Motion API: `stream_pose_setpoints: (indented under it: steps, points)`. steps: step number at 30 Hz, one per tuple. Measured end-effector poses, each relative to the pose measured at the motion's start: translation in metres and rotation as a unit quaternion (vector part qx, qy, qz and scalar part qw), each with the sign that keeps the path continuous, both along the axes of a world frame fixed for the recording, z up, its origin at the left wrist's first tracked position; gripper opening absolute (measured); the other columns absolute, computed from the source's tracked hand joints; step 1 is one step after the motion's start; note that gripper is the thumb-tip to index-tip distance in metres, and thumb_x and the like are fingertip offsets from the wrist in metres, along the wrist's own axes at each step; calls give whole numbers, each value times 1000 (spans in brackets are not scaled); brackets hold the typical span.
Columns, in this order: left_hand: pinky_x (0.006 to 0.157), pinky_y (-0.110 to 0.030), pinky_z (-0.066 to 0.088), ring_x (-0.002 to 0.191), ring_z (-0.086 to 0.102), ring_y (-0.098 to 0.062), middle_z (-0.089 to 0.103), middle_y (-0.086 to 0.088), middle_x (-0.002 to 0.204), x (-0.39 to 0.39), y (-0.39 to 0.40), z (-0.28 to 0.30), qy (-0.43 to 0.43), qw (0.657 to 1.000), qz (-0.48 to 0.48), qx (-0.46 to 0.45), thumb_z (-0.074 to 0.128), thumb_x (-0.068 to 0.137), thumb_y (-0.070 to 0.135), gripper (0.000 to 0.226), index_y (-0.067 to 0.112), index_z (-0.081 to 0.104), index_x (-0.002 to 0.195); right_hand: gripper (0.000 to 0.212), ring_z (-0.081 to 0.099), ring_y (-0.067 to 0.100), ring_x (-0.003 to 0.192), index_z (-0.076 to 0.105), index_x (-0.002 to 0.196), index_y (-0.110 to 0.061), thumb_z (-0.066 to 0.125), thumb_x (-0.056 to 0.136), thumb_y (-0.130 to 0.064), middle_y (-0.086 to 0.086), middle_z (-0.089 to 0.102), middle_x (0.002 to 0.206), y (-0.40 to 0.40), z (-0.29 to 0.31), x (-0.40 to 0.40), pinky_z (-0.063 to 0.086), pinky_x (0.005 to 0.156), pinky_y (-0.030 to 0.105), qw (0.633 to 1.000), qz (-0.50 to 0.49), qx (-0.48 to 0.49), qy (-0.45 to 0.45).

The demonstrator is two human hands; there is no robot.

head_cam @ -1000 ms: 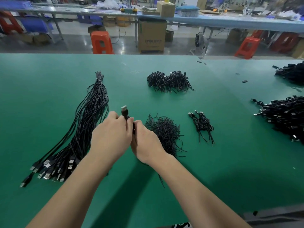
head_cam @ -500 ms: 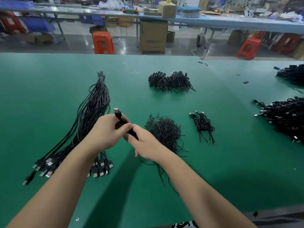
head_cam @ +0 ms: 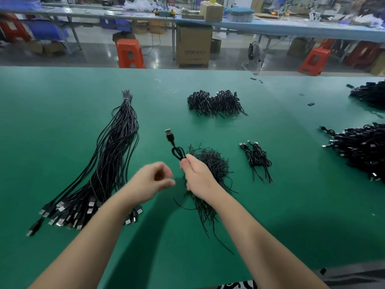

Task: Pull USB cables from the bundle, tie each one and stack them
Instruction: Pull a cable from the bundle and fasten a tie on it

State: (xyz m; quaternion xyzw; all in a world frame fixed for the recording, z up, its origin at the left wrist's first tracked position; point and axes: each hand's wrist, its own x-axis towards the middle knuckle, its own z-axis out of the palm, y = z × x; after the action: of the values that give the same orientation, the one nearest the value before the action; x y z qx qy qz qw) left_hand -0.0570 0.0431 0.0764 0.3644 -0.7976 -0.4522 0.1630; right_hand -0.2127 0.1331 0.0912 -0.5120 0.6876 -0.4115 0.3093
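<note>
**A:** So, from the head view, where do you stand? Your right hand [head_cam: 198, 176] pinches a coiled USB cable [head_cam: 177, 151] between thumb and fingers, holding it up over the desk [head_cam: 62, 122] with its plug pointing away from you.

**B:** And the left?

**A:** Your left hand [head_cam: 152, 182] sits just beside the right, blurred, fingers loosely curled and holding nothing that I can make out. It is apart from the cable.

**B:** Is that cable tied?

**A:** It is looped into a small coil, but whether a tie is already round it I cannot tell; your fingers cover that part. The loose pile of ties [head_cam: 210, 163] lies right under and behind your right hand, so you are well placed to take one.

**B:** How much is done?

**A:** Little, I would judge. The stack of tied cables [head_cam: 257, 157] to your right is only a few pieces. The long bundle [head_cam: 112, 161] on your left remains thick, its plugs fanned out near your left forearm. So most of the work is ahead: finish this one, set it on the small stack, then go back to the bundle.

**B:** And the other heaps?

**A:** A dark heap [head_cam: 216, 103] lies farther back, and larger cable piles [head_cam: 362, 149] sit at the far right; I cannot say whether those are yours.
</note>
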Motion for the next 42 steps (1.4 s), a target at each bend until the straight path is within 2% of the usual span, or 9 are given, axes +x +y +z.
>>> stream_pose_setpoints:
  steps: [2,5,13,19,23,26,31,35,42]
  points:
    - [80,-27,44,81,55,-2,60,9,93,-4,10,-25,-110,986,-57,-116,78,83,24,13,30,67,87,33,44,22,65,44,83,-15,33,109,-33,-1,43,69,-1,-5,-6,43,69,42,1000,-20,14,-8]
    - [96,-32,38,105,44,-13,50,9,106,-14,27,-56,-151,970,-95,-165,75,85,36,21,33,70,106,34,44,21,64,46,83,-18,32,109,-35,-1,44,69,-2,-13,-9,42,68,39,999,-35,31,-22]
    - [94,-32,34,106,35,-17,43,10,105,-20,31,-72,-218,947,-98,-215,65,92,43,15,30,70,99,36,43,14,52,46,82,-18,30,108,-37,0,43,67,-1,-26,-16,41,49,19,996,-59,50,-51]
    - [92,-34,41,107,40,-22,52,-2,113,-10,23,-61,-373,853,-185,-315,50,101,34,20,19,58,110,35,43,10,48,46,83,-18,30,108,-36,-1,43,67,-1,-29,-19,42,48,20,995,-62,61,-53]
    - [84,-35,48,97,54,-20,64,-1,104,3,9,-40,-388,877,-130,-250,54,99,25,8,20,58,104,34,41,10,54,46,83,-15,32,108,-33,0,44,75,-2,-29,-18,48,54,30,994,-57,48,-80]
    - [83,-33,53,87,63,-18,71,1,100,14,-4,-26,-322,926,3,-197,62,95,26,12,24,71,103,34,39,7,46,44,84,-15,31,109,-34,-1,40,67,-1,-27,-14,51,59,40,995,-34,47,-84]
    - [60,-23,49,62,63,-1,71,12,70,15,-5,-12,11,971,231,-67,69,93,20,10,26,77,91,35,43,10,44,45,88,-15,30,108,-40,-9,39,55,2,-23,2,49,57,41,998,12,40,-56]
    - [55,-29,45,50,52,-5,67,3,61,1,7,-5,137,962,234,36,71,91,20,14,29,76,81,32,39,9,50,42,83,-23,31,106,-41,-7,39,63,0,-24,16,48,55,42,998,46,29,-24]
    - [43,-21,28,51,37,-11,56,7,56,-6,21,2,160,969,185,43,67,93,17,24,29,75,74,26,37,6,56,46,86,-33,31,106,-39,-7,42,71,2,-25,20,34,59,33,997,71,24,-13]
